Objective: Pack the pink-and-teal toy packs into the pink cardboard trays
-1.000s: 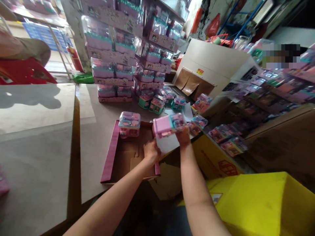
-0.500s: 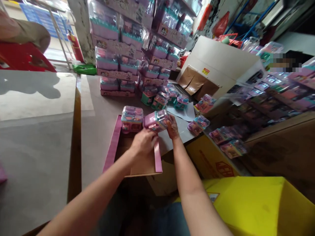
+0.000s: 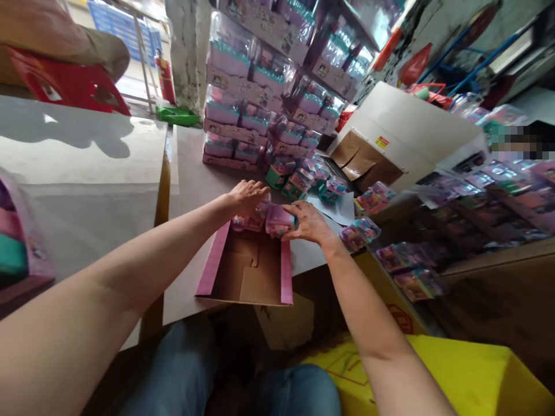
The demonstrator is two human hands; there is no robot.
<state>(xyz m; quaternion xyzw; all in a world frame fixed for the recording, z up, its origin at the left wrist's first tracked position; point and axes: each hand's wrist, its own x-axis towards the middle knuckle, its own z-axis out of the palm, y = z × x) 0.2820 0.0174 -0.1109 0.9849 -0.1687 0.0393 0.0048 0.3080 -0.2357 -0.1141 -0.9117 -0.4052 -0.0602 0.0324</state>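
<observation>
A shallow cardboard display tray with pink sides lies on the table before me, its brown inside showing toward me. My right hand grips a purple toy case with thumb and fingers, over the tray's far right part. Beside it, another clear-lidded toy case sits at the tray's far left. My left hand rests over the top of that case with fingers stretched out, hiding much of it.
Wrapped stacks of filled trays stand behind. Loose toy cases lie to the right, near a white machine. A yellow box is at lower right. A filled tray stands at left. A seated person's leg shows beyond.
The purple case has turned from lying tilted to more upright and come against the left case. My left hand has moved from beneath it onto the left case. The view has shifted.
</observation>
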